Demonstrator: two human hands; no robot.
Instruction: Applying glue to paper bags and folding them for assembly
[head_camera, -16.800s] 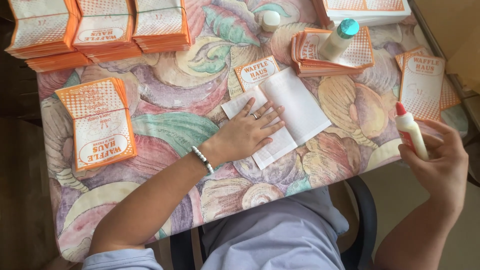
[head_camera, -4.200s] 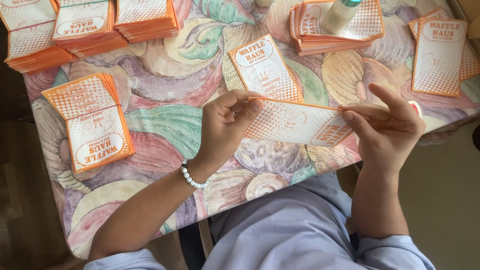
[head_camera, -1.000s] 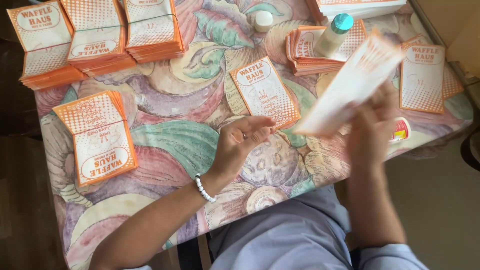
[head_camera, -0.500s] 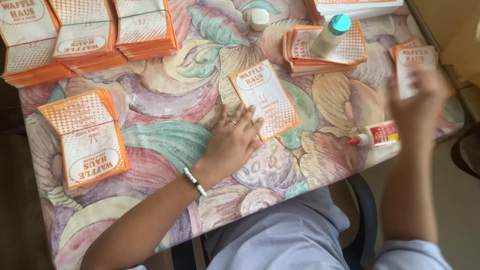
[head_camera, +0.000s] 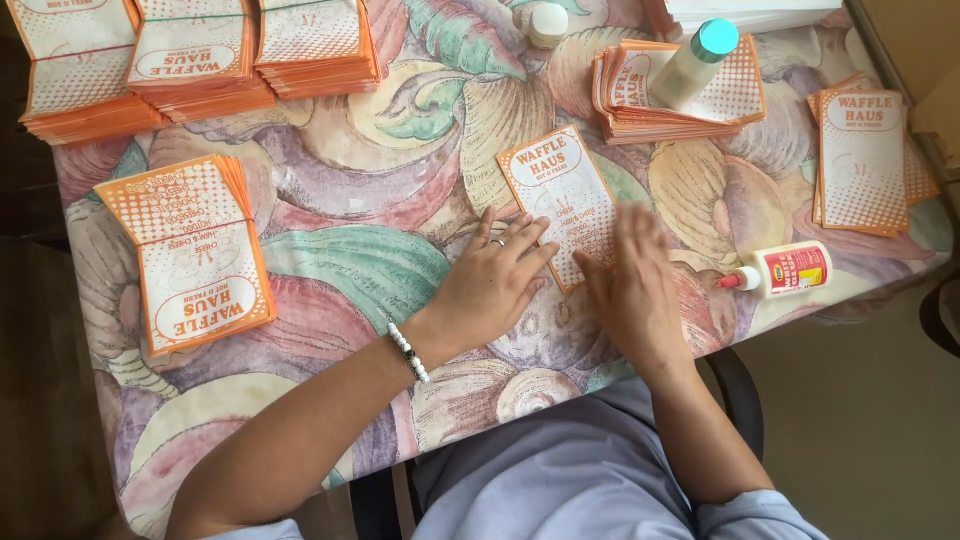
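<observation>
Paper bag, orange and white with a dotted pattern and printed lettering, lies flat on the desk near the middle, just ahead of both hands. Left hand is open and flat, palm down, fingers spread, fingertips resting on the bag's lower left edge; ring on one finger, white bead bracelet at the wrist. Right hand is also open and flat, palm down, fingers together, pressing on the bag's lower right part; slightly blurred. Neither hand grips anything. Glue bottle, white with a red label and orange tip, lies on its side just right of the right hand, near the desk's front edge, tip pointing toward the hand. Beyond it, a small stack of bags at the right edge. Second glue bottle with a teal cap lies tilted on another stack of the same bags behind the flat bag. White round cap or small jar at the far edge; contents cannot be told. Left of the hands, well apart, a fanned pile of bags. Three tall stacks line the far left edge. Desk is covered with a floral patterned cloth.
</observation>
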